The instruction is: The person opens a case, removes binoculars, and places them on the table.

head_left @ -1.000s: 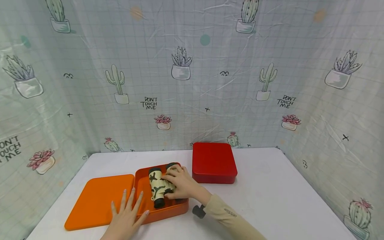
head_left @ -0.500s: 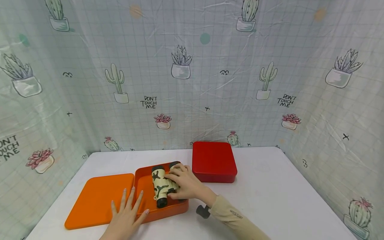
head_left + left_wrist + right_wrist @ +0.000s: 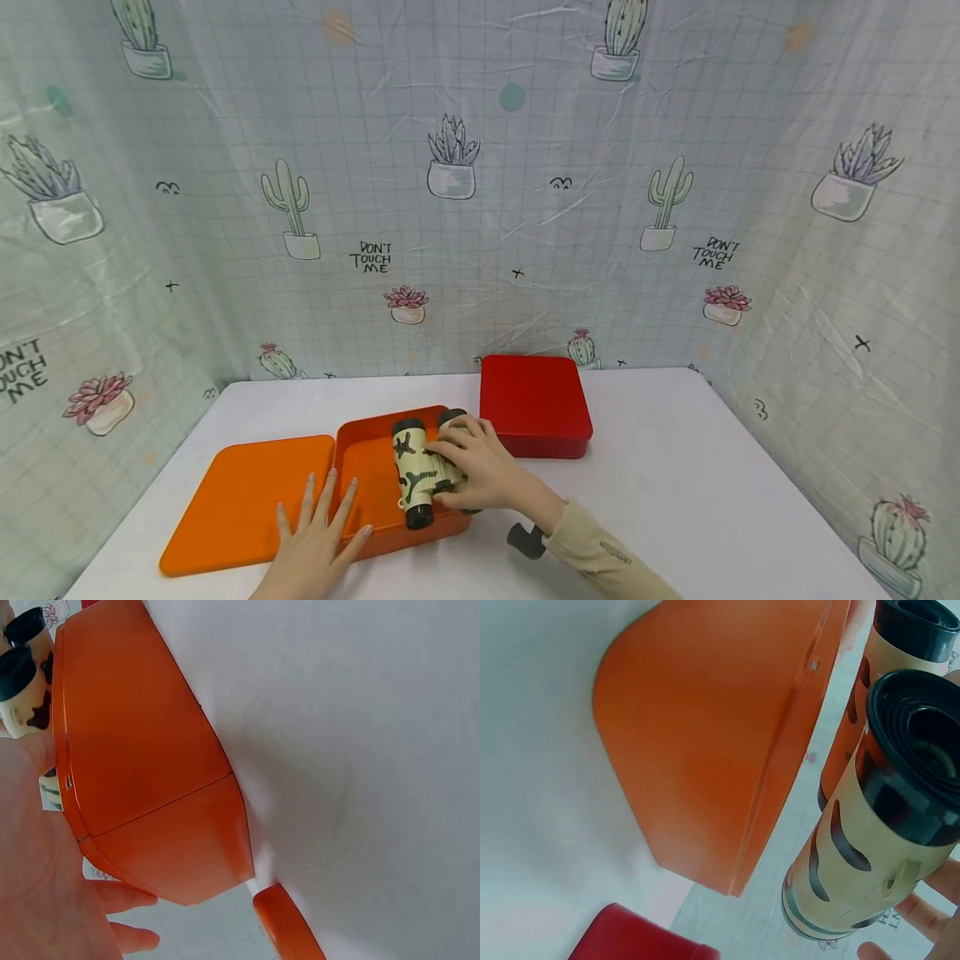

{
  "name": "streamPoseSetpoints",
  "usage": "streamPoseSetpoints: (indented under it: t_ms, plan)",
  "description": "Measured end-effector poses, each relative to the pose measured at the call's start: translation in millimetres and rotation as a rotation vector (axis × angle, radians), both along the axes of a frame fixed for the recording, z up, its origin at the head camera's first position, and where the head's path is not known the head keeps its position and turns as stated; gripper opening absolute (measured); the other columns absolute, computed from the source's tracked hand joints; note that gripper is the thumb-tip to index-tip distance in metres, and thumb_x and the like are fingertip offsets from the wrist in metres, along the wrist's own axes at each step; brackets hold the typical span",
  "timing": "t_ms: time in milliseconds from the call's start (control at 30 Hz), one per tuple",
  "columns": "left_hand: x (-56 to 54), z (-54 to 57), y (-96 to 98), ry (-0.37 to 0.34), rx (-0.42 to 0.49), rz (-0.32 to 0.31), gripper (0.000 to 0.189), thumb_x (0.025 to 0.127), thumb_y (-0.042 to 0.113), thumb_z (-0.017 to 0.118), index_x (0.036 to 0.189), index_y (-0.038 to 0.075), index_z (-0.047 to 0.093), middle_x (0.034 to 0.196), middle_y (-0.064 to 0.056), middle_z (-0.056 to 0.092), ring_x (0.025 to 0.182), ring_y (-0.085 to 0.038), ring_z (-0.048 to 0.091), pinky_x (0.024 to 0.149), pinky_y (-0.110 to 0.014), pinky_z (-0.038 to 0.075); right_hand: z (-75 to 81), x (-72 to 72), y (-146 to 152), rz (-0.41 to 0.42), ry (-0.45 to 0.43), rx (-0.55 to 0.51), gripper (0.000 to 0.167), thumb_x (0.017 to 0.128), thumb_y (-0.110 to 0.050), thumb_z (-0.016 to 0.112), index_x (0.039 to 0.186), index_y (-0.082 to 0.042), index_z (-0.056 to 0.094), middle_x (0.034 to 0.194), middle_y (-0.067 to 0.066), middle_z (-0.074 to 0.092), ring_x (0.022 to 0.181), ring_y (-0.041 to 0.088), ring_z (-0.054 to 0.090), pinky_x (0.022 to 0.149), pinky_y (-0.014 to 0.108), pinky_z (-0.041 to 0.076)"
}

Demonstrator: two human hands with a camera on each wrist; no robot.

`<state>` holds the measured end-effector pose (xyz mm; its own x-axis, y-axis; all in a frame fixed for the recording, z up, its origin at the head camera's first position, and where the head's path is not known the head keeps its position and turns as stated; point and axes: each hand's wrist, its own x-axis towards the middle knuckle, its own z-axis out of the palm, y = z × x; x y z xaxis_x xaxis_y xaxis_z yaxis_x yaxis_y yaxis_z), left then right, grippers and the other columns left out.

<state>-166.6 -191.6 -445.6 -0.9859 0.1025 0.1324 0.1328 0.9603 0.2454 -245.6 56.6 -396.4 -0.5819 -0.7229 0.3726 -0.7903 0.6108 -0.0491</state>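
Note:
Camouflage-patterned binoculars (image 3: pixel 407 471), cream with black ends, are gripped by my right hand (image 3: pixel 486 468), which lies over their right barrel. They are raised over the right side of the open orange box (image 3: pixel 416 537); in the right wrist view both barrels (image 3: pixel 832 862) show above its rim. Part of the right barrel is hidden by the fingers. My left hand (image 3: pixel 309 546) rests at the box's near left corner with straight, spread fingers. The left wrist view shows that hand (image 3: pixel 41 862) against the box rim (image 3: pixel 69 780).
A flat orange lid (image 3: pixel 247 504) lies on the white table (image 3: pixel 675 500), left of the box. Behind and to the right stands a red box (image 3: pixel 534 400). A cactus-print curtain (image 3: pixel 487 225) closes off the back and sides. A dark camera (image 3: pixel 527 540) hangs at my right wrist.
My right hand has moved to the right with the binoculars, which have risen out of the orange box. The left hand keeps its place at the box corner.

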Motion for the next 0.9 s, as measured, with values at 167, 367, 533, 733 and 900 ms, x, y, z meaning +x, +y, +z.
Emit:
streamPoseSetpoints:
  t_ms: [167, 367, 533, 733, 900]
  plan:
    - [-0.2, -0.2, -1.1, -0.013, 0.000, -0.006, 0.071, 0.084, 0.054, 0.048, 0.136, 0.007, 0.035, 0.144, -0.025, 0.017, 0.133, -0.043, 0.003, 0.093, -0.074, -0.002, -1.1, 6.7, 8.1, 0.002, -0.007, -0.005, 0.057, 0.071, -0.049, 0.065, 0.120, -0.023, 0.053, 0.115, -0.006, 0.053, 0.114, 0.014, 0.035, 0.090, 0.034, 0.034]
    - [-1.9, -0.6, -2.1, -0.055, -0.004, 0.005, 0.073, 0.083, 0.056, 0.047, 0.137, 0.008, 0.035, 0.145, -0.025, 0.015, 0.131, -0.045, 0.004, 0.093, -0.073, -0.004, -2.7, 12.8, 18.0, 0.002, -0.003, -0.021, 0.056, 0.071, -0.047, 0.065, 0.120, -0.023, 0.053, 0.114, -0.007, 0.054, 0.113, 0.014, 0.035, 0.091, 0.035, 0.034]
    - [-2.6, -1.8, -2.3, -0.034, -0.007, 0.006, 0.072, 0.083, 0.054, 0.048, 0.137, 0.008, 0.035, 0.144, -0.024, 0.017, 0.131, -0.045, 0.006, 0.092, -0.074, -0.002, -2.1, 19.3, 27.1, -0.003, -0.027, -0.039, 0.056, 0.071, -0.046, 0.066, 0.120, -0.023, 0.053, 0.116, -0.007, 0.054, 0.113, 0.013, 0.035, 0.090, 0.035, 0.034]
    - [-2.7, -2.5, -2.1, -0.048, -0.017, 0.012, 0.073, 0.083, 0.056, 0.047, 0.137, 0.008, 0.034, 0.145, -0.025, 0.015, 0.132, -0.044, 0.004, 0.092, -0.075, -0.003, -4.4, 27.6, 37.8, -0.026, -0.059, -0.041, 0.058, 0.070, -0.049, 0.066, 0.121, -0.024, 0.052, 0.117, -0.008, 0.054, 0.113, 0.012, 0.035, 0.090, 0.035, 0.035]
    - [-2.4, -2.3, -2.3, -0.044, -0.010, 0.003, 0.073, 0.083, 0.055, 0.047, 0.137, 0.009, 0.034, 0.145, -0.024, 0.015, 0.132, -0.045, 0.004, 0.091, -0.075, -0.003, -10.4, 30.6, 46.8, -0.041, -0.025, -0.049, 0.056, 0.069, -0.047, 0.067, 0.119, -0.024, 0.054, 0.115, -0.009, 0.055, 0.112, 0.012, 0.035, 0.089, 0.036, 0.036]
